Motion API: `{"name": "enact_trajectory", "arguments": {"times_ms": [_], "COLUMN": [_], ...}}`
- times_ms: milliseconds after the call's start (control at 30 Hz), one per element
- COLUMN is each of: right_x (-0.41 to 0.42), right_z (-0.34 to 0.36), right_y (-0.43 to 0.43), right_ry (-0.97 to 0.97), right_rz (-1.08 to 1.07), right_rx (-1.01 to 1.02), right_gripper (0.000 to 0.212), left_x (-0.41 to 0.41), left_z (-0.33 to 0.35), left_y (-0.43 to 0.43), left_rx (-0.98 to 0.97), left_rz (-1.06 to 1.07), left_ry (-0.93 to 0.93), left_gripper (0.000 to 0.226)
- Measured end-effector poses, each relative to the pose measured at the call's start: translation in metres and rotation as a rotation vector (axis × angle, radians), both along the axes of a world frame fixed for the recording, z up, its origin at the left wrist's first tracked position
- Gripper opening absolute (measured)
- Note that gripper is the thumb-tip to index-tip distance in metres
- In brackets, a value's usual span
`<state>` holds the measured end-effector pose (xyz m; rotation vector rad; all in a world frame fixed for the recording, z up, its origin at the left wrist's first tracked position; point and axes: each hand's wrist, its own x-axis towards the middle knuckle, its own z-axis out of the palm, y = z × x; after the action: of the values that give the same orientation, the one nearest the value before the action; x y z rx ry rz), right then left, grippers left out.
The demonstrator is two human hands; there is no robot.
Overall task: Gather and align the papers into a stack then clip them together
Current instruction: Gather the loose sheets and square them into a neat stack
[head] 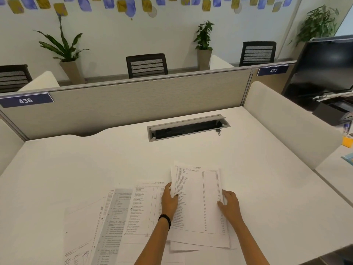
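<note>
Two bare forearms are being extended from the near edge over a white desk (76, 159). A black band (165, 219) is being worn on the left wrist. A printed sheet (198, 203) with a long list is being held between both hands at the near centre-right of the desk. The left hand (169, 200) is being pressed against the sheet's left edge, its thumb laid over the paper and its fingers hidden behind, so the grip is being closed on that edge. The right hand (229, 204) is being set against the right edge, fingers curled at the margin; whether its grip is clamped on the paper or only resting against it cannot be told. More white sheets (183, 247) are being overlapped beneath this one, their near corners showing out of line.

Loose papers (114, 217) are being left fanned out to the left, overlapping each other at different angles, the rightmost one partly covered by the left wrist.

A small black binder clip (218, 130) is being left far from the papers, just beside the right end of the grey cable tray (188, 127) sunk into the desk. Behind it a grey partition (133, 104) is being marked with the numbers 436 and 437.
</note>
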<state>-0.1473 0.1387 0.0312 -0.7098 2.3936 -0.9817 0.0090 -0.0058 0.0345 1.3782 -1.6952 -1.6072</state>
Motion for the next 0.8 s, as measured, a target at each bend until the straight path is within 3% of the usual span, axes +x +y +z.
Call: {"name": "enact_trajectory", "arguments": {"times_ms": [333,500,600,800], "right_x": [-0.016,-0.024,-0.026,-0.022], "right_z": [0.011,0.024,0.038,0.079], "right_y": [-0.002,-0.01,-0.015,-0.026], "right_ry": [-0.344,-0.552,-0.514,-0.253], "right_rz": [-0.221,-0.239,-0.241,-0.261], "right_rx": [-0.196,-0.267,-0.355,-0.589], "right_gripper": [0.053,0.039,0.027,0.017], "left_x": [-0.013,-0.019,-0.021,-0.026], "left_z": [0.035,0.058,0.071,0.092], "left_y": [-0.012,-0.014,-0.017,-0.021], "left_rx": [-0.105,-0.192,-0.255,-0.35], "left_rz": [-0.059,-0.096,-0.099,-0.027], "left_ry": [0.187,0.225,0.227,0.349], "left_gripper": [0.037,0.032,0.03,0.026]}}
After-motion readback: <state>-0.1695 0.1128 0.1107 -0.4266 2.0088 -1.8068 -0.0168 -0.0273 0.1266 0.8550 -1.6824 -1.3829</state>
